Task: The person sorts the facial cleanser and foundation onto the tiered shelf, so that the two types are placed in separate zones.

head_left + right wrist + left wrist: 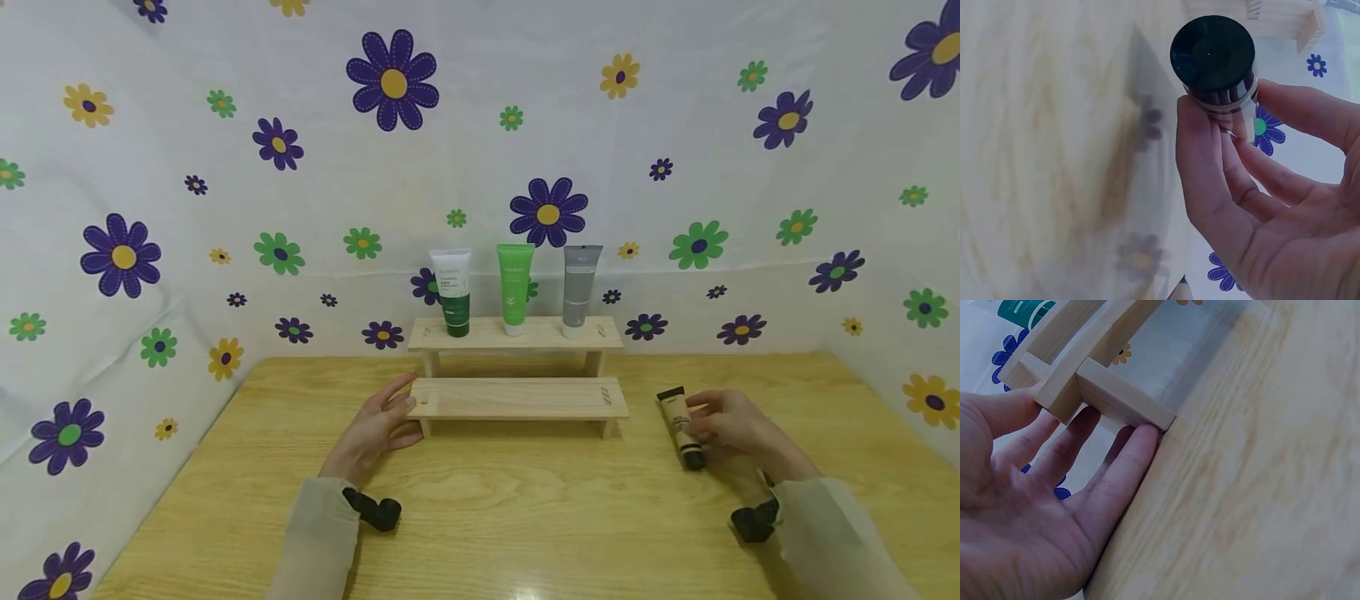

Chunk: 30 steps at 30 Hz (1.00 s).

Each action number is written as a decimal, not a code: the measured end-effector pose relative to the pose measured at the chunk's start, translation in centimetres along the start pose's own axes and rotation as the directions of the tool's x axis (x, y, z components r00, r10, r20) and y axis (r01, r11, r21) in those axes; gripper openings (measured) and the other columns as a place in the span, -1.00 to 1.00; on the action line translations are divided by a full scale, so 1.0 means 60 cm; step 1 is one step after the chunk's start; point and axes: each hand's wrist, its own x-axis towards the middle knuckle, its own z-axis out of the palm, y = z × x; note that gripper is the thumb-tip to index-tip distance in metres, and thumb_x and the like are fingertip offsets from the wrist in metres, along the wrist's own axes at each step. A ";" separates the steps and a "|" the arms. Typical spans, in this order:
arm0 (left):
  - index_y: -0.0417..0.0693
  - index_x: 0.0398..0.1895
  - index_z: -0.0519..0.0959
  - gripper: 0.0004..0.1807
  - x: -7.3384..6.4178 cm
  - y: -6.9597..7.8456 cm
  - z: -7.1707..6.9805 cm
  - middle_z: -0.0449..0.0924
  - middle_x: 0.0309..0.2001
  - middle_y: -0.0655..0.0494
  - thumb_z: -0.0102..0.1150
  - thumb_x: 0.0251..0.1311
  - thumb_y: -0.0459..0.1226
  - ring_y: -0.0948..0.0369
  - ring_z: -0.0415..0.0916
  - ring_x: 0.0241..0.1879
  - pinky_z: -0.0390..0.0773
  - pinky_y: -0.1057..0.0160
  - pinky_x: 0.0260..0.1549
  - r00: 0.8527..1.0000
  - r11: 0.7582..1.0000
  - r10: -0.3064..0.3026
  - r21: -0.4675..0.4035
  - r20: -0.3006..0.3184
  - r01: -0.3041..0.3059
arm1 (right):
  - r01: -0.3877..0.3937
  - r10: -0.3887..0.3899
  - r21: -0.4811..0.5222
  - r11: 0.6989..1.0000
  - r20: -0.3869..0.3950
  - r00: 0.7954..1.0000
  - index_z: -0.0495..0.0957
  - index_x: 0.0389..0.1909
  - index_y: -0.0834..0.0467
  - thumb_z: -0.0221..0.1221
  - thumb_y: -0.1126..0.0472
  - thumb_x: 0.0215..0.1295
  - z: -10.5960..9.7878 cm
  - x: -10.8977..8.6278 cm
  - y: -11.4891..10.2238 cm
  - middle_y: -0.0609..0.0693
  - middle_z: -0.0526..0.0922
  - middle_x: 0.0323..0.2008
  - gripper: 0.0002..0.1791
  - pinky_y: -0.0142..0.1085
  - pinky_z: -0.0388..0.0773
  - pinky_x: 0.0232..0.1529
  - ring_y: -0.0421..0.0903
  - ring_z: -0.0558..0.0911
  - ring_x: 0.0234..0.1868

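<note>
On the right, my right hand (723, 423) holds a beige squeeze tube (678, 421) with a black cap, tilted over the table. The right wrist view looks onto the end of its black cap (1213, 53), with thumb and fingers around the tube just behind. My left hand (378, 425) rests against the left end of a two-step wooden display stand (517, 398). In the left wrist view its extended fingers (1125, 459) touch the stand's leg (1122, 397), and the thumb lies at the end of the board. The lower step bears nothing.
Along the upper step (543, 337) stand a white-and-green tube (453, 292), a bright green tube (514, 287) and a grey tube (579, 287), caps down. Behind the wooden table (480, 517) hangs a white flower-patterned cloth (450, 167), which also encloses both sides.
</note>
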 end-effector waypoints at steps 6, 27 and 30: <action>0.01 0.64 0.01 -0.39 0.000 -0.002 -0.002 0.10 0.52 -0.28 -0.18 0.62 -0.29 -0.23 0.33 0.34 0.60 -0.01 0.06 1.000 1.000 -0.001 -0.006 0.000 0.001 | 0.033 -0.033 0.038 0.999 0.005 0.999 0.02 0.39 0.63 0.09 0.38 0.46 0.003 0.000 -0.008 0.52 0.38 0.12 -0.33 -0.05 0.68 -0.10 -0.04 0.64 -0.13; 0.03 0.64 0.02 -0.39 -0.002 0.001 -0.001 0.09 0.53 -0.25 -0.15 0.62 -0.28 -0.21 0.32 0.34 0.56 -0.03 0.11 1.000 1.000 -0.004 -0.023 0.014 0.004 | 0.117 -0.113 0.159 0.980 -0.035 0.993 0.02 0.47 0.52 0.10 0.33 0.48 0.046 0.005 -0.058 0.40 0.38 0.19 -0.30 -0.06 0.68 -0.06 -0.05 0.59 -0.10; 0.04 0.64 0.03 -0.39 -0.002 -0.001 -0.001 0.10 0.53 -0.25 -0.15 0.62 -0.27 -0.20 0.34 0.33 0.59 -0.02 0.08 1.000 1.000 -0.004 -0.022 0.007 0.004 | 0.120 -0.113 0.191 0.974 -0.046 0.993 0.01 0.48 0.50 0.12 0.33 0.47 0.055 0.008 -0.073 0.39 0.37 0.21 -0.28 -0.08 0.68 -0.06 -0.09 0.60 -0.11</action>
